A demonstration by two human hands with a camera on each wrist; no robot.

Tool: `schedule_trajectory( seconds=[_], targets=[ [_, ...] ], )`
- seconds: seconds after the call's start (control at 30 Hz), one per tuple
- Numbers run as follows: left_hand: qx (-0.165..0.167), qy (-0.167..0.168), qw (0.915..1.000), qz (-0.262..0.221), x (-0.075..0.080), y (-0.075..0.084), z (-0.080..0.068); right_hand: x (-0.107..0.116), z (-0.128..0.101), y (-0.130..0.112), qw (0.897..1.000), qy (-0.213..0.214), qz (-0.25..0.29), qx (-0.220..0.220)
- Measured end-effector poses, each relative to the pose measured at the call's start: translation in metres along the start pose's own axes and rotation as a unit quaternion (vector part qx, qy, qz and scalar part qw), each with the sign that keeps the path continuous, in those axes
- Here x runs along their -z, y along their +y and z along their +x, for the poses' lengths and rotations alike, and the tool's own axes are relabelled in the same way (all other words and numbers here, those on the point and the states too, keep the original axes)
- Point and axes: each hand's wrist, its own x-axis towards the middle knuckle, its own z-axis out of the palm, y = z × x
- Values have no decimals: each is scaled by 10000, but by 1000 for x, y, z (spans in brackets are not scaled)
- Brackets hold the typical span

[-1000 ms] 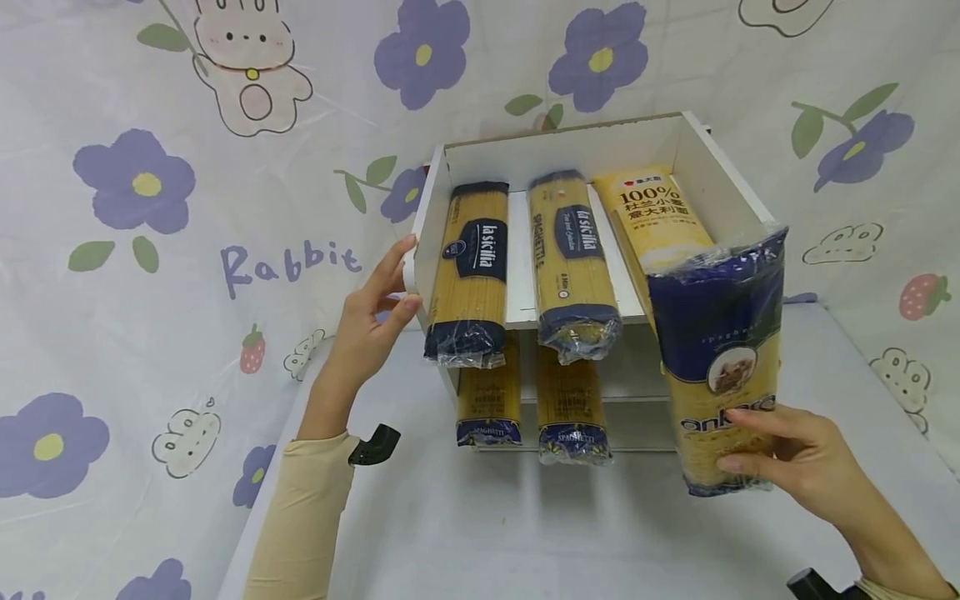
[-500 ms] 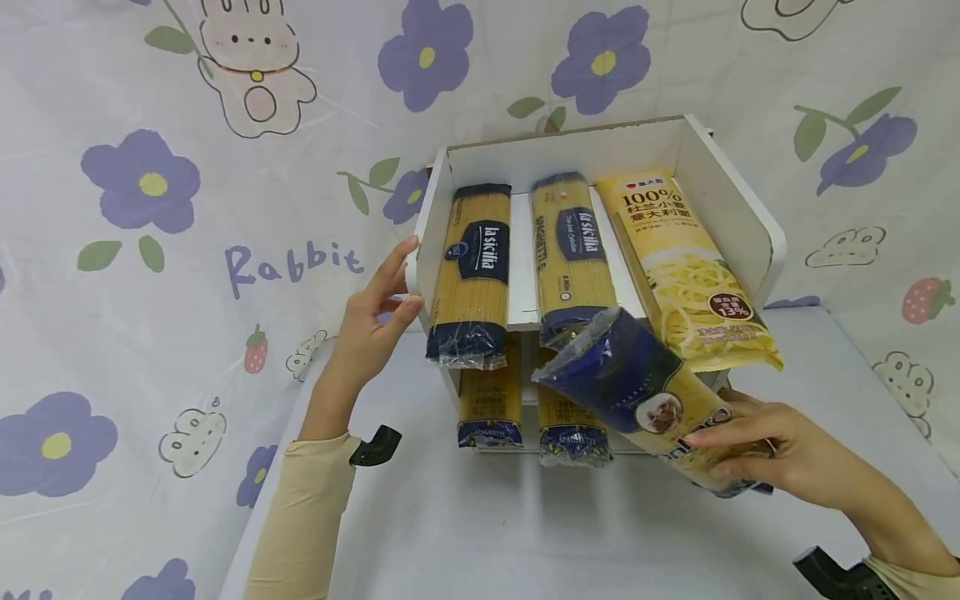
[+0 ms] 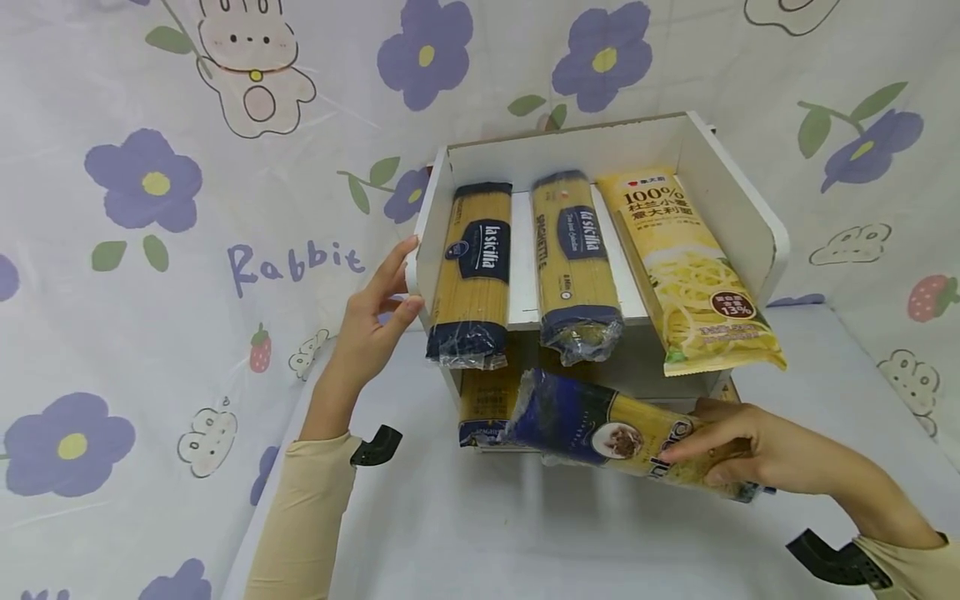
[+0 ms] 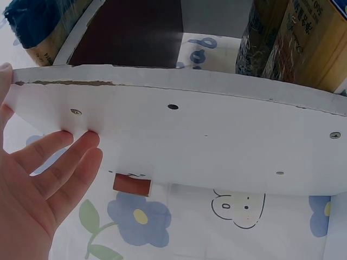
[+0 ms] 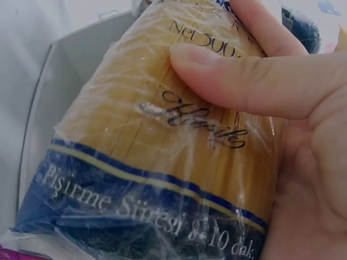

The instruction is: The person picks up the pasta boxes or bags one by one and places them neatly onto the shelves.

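In the head view my right hand (image 3: 757, 446) grips one end of a blue-and-yellow spaghetti packet (image 3: 577, 425), its thumb across the printed face. The packet lies nearly level in front of the lower tier of a white shelf (image 3: 750, 225), blue end toward the left. Close up, the right wrist view shows the thumb pressed on the clear-wrapped spaghetti (image 5: 124, 119). My left hand (image 3: 375, 321) holds the shelf's left side panel by its front edge; in the left wrist view, fingertips (image 4: 89, 138) rest on the panel's outer face.
On the top tier lie two navy-banded spaghetti packets (image 3: 471, 267) (image 3: 576, 258) and a yellow pasta packet (image 3: 693, 267), their ends jutting past the front edge. Below, another spaghetti packet (image 3: 483, 404) is partly covered by the held one. A patterned cloth (image 3: 300, 183) hangs behind.
The right hand has swung the spaghetti packet from upright to nearly level, lowering its blue end leftward from the top tier to the lower tier. The left hand stays on the shelf.
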Motion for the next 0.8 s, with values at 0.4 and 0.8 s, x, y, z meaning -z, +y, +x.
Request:
schedule_trajectory(
  seconds=[0.4, 0.8],
  targets=[
    [32, -8, 10000, -5, 0, -1, 0, 4, 2, 9, 9983, -384, 374, -242],
    [88, -14, 10000, 13, 0, 0, 0, 9, 3, 27, 9913, -631, 1098, 348]
  ],
)
